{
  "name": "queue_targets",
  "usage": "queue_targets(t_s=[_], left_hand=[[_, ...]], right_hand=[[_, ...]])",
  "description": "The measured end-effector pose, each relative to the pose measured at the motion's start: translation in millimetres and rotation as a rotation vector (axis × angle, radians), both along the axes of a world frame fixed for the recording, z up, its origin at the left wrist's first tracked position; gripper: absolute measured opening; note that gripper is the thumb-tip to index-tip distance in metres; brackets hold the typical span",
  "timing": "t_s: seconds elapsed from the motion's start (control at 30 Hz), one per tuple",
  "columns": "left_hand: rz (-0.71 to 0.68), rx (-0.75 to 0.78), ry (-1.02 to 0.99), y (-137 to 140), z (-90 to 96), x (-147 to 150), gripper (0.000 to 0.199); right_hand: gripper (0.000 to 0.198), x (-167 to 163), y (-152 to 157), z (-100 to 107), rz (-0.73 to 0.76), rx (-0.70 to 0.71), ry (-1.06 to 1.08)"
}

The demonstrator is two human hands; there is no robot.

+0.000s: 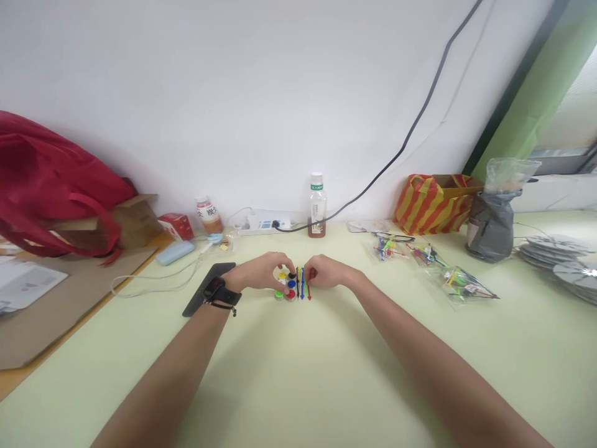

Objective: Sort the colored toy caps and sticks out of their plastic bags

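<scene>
Several small round discs (291,284) in yellow, black, blue, green and red lie grouped on the table. My left hand (267,272) is over their left side, thumb and index finger apart around part of the group. Just right of the discs, several thin plastic arrows stand in a row, among them a black arrow (298,286) and a blue arrow (302,287). My right hand (326,272) has its fingers curled together at the upper end of a red arrow (308,294), whose pointed end shows below them. A dark watch (216,291) is on my left wrist.
A black phone (205,295) lies beside my left wrist. Behind my hands stand a bottle (317,208) and a power strip (270,221) with a black cable. Bagged colourful parts (466,283), a striped bag (433,205) and stacked discs (550,252) are on the right.
</scene>
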State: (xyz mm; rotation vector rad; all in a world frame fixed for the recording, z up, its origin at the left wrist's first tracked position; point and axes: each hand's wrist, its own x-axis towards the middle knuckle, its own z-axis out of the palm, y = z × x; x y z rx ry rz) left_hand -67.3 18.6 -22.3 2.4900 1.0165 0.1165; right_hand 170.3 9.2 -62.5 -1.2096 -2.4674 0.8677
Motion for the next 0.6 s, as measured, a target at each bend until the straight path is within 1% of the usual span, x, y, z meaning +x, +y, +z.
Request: queue_targets(t_s=[0.2, 0.37, 0.47, 0.53, 0.6], left_hand=[[0.018, -0.015, 0.05, 1.8, -0.3, -5.3, 0.061], [0.057, 0.019, 0.068, -7.3, 1.9, 6.7, 0.073], [0.068, 0.027, 0.088, -11.7, 3.1, 13.2, 0.074], [0.07, 0.026, 0.093, -12.2, 2.6, 14.2, 0.074], [0.069, 0.026, 0.094, -11.1, 1.1, 13.4, 0.074]], right_hand=[[0.011, 5.3, 6.1, -7.7, 0.0, 0.026, 0.037], [0.017, 9.6, 15.8, -17.4, -0.068, 0.112, 0.072], [0.026, 4.4, 18.3, -23.5, -0.127, 0.174, 0.104], [0.032, -1.5, 17.7, -27.5, -0.116, 0.221, 0.124], [0.031, -7.5, 16.2, -30.7, -0.055, 0.267, 0.129]])
